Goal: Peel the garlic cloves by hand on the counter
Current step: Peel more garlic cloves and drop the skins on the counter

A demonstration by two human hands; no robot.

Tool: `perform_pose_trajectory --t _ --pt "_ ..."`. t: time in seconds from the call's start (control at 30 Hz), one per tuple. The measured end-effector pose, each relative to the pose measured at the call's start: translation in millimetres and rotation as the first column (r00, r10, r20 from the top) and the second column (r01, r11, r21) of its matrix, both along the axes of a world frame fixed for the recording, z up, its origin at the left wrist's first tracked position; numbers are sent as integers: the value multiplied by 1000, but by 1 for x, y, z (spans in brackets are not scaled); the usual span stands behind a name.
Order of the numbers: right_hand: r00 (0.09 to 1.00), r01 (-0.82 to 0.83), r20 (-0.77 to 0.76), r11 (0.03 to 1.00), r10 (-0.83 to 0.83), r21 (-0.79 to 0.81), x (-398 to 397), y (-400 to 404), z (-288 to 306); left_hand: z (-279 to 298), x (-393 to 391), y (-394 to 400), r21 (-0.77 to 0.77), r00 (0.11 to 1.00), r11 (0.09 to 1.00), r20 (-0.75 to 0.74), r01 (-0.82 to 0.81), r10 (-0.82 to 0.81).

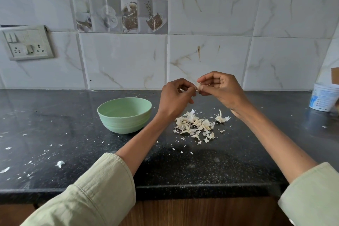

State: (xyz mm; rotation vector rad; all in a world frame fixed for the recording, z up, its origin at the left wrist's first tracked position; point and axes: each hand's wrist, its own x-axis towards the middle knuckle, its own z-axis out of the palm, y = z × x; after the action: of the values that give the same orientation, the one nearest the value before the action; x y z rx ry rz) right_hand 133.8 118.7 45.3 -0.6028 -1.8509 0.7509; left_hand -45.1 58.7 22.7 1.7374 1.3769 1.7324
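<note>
A small pale garlic clove (198, 85) is held up above the black counter (73, 134), between both hands. My right hand (220, 90) pinches it with thumb and fingertips. My left hand (177, 95) has its fingers curled and its fingertips meet the clove from the left. Under the hands lies a heap of garlic cloves and papery skins (196, 124). A separate bit of skin (222, 118) lies just to the right of the heap. The clove is mostly hidden by my fingers.
A light green bowl (124, 115) stands on the counter left of the heap; nothing shows inside it. A white tub (322, 97) stands at the far right by the wall. Skin flakes are scattered over the left counter. A switch panel (27, 43) is on the tiled wall.
</note>
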Motion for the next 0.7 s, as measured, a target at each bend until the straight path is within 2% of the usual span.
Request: perform_pose_trajectory --t 0.1,0.2,0.3,0.4,0.53,0.7 --pt "1000 16 10 1000 -16 18 0 0 1 3 -3 -1 -66 991 994 111 88 -81" --pt "993 64 90 987 -78 149 -2 -2 0 1 -6 3 -139 973 978 189 159 -131" --pt "978 84 163 958 -132 273 -5 -5 -3 -1 -8 7 -157 915 948 347 275 -208" --pt "968 93 191 943 -160 319 -7 -9 -4 -3 -9 11 -138 851 927 461 348 -251" --pt "958 140 176 908 -225 395 -8 -11 -3 -4 -10 16 -123 813 926 529 357 -243" --pt "956 172 150 893 -253 415 -6 -12 0 -6 -12 17 -86 799 923 534 375 -275"
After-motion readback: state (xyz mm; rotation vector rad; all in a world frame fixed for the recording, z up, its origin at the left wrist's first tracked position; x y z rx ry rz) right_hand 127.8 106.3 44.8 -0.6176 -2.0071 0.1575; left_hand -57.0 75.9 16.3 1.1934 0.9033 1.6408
